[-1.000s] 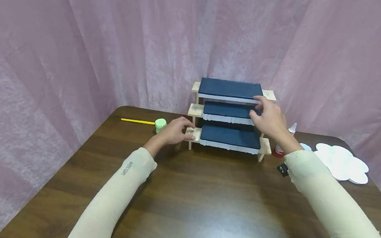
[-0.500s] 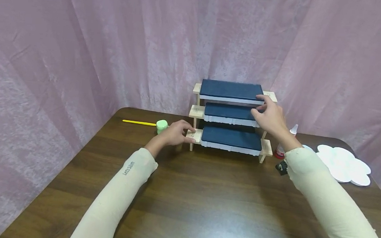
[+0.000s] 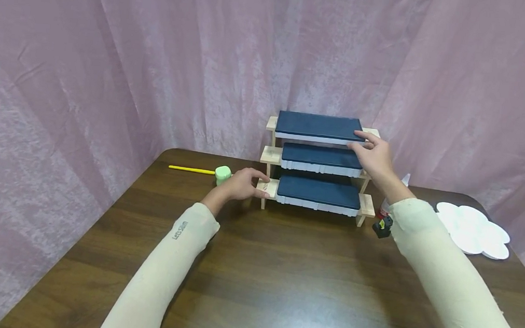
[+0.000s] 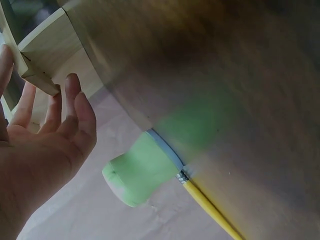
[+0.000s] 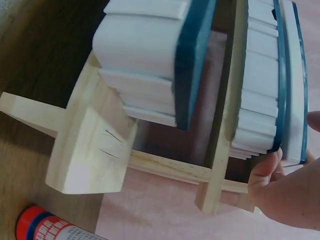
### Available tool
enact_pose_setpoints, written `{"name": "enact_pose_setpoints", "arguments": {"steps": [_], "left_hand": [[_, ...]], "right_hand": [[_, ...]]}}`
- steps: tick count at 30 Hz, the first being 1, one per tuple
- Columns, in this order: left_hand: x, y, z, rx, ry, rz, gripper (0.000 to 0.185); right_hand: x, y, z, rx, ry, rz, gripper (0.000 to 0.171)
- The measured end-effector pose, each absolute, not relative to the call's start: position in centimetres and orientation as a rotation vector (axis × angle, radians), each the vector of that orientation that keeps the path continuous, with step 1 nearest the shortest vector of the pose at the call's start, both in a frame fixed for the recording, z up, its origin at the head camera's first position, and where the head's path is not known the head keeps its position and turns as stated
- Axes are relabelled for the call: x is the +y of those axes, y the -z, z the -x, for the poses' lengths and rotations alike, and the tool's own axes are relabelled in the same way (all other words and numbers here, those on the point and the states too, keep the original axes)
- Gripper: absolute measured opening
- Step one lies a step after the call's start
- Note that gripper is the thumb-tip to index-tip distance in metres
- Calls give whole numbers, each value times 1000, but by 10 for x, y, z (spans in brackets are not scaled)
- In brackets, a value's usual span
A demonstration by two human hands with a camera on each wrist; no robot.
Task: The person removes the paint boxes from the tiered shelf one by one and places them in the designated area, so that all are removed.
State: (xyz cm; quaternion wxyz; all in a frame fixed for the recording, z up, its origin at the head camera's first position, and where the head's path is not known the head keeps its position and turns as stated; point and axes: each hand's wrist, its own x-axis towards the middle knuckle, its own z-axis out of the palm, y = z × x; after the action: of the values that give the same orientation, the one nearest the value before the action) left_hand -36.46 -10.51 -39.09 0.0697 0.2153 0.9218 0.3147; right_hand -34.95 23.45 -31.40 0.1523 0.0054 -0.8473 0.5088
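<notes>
- Where the brown table [image 3: 280, 280] meets the pink curtain, one three-tier wooden rack [image 3: 270, 155] stands, and each of its three steps carries one dark blue box with a white ribbed side: three boxes in all.
- The top box [image 3: 317, 125] lies on the highest step, the middle box [image 3: 320, 155] on the second, the bottom box [image 3: 318, 192] on the lowest, nearest the person.
- The right hand [image 3: 375, 158] is at the right end of the top box, thumb and fingers pinching that corner; in the right wrist view a fingertip [image 5: 267, 167] presses the box's white edge.
- The left hand [image 3: 241, 183] rests at the left end of the lowest step, fingers straight and loosely spread, touching the wood and gripping nothing.
- Just left of that hand lies one green-headed tool [image 3: 222, 173] with a yellow handle.
- Right of the rack: one red-capped glue bottle [image 5: 47, 227] on the table, and one white flower-shaped palette [image 3: 474, 229] further right.
</notes>
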Motion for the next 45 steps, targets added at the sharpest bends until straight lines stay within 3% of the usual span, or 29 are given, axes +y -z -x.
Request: {"name": "enact_pose_setpoints", "arguments": {"steps": [17, 25, 36, 45], "left_hand": [[-110, 394, 365, 2716, -1043, -579, 54], [-114, 390, 362, 2697, -1042, -561, 47], [-112, 393, 363, 2705, -1076, -509, 45], [-112, 393, 364, 2704, -1079, -510, 46]], "right_hand": [[235, 323, 355, -2329, -1402, -97, 51], [237, 320, 357, -2460, -1421, -169, 68], [233, 324, 362, -2343, -1474, -172, 53], [233, 325, 364, -2315, -1491, -153, 53]]}}
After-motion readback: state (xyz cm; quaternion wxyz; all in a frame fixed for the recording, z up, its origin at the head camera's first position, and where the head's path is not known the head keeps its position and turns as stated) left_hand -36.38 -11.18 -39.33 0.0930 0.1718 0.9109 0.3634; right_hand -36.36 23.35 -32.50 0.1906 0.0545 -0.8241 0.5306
